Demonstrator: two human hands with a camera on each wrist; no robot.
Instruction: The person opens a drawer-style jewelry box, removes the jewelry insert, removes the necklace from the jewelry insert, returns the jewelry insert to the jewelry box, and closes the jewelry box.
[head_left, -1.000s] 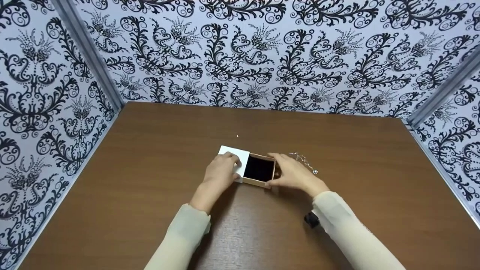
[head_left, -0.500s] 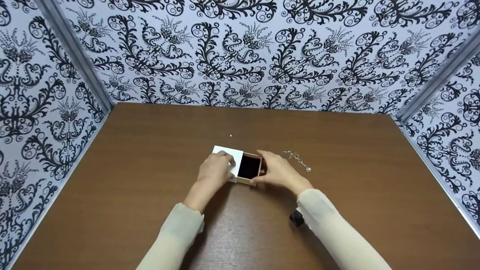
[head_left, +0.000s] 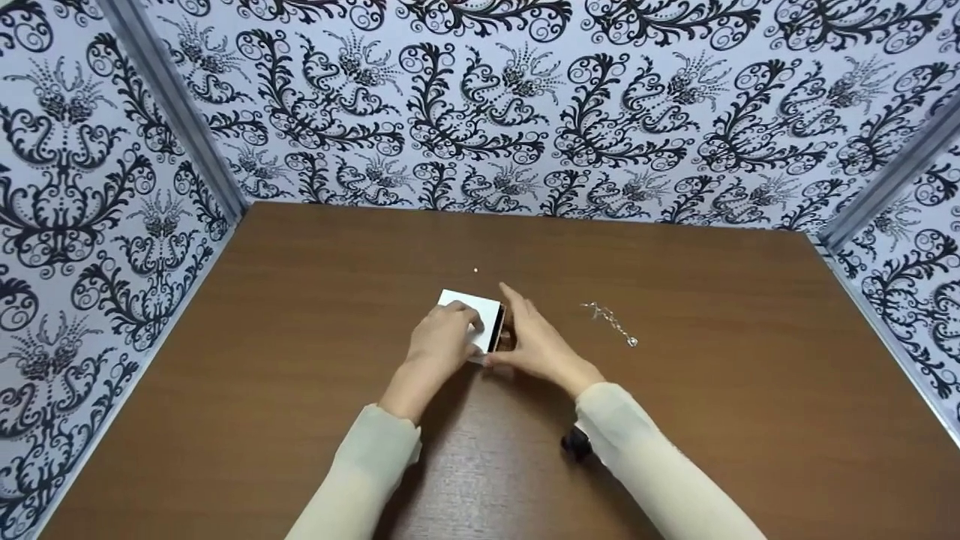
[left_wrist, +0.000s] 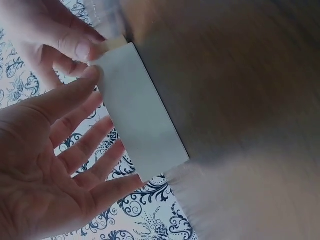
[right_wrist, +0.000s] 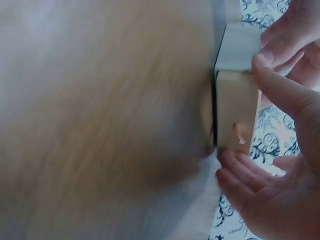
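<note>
A small slide-out gift box lies on the table, its white sleeve (head_left: 463, 301) nearly covering the drawer. My left hand (head_left: 439, 341) holds the sleeve from above, thumb on the near side and fingers across to the far side. At the box's right end, my right hand (head_left: 536, 341) grips the tan cardboard drawer (right_wrist: 234, 102) between thumb and fingers. Only a narrow dark strip of the drawer's inside shows in the head view. A short ribbon pull (right_wrist: 238, 132) hangs on the drawer's end face. To the right of the right hand lies a silvery chain bracelet (head_left: 611, 322).
A tiny white speck (head_left: 475, 270) sits on the brown wooden table (head_left: 337, 262) behind the box. Patterned white and black walls (head_left: 517, 112) close off the back and sides. A dark object (head_left: 577, 442) shows at the right wrist.
My right hand has moved left, pushing the drawer into the sleeve until only a thin strip shows. The left hand keeps holding the sleeve. The bracelet is now fully uncovered.
</note>
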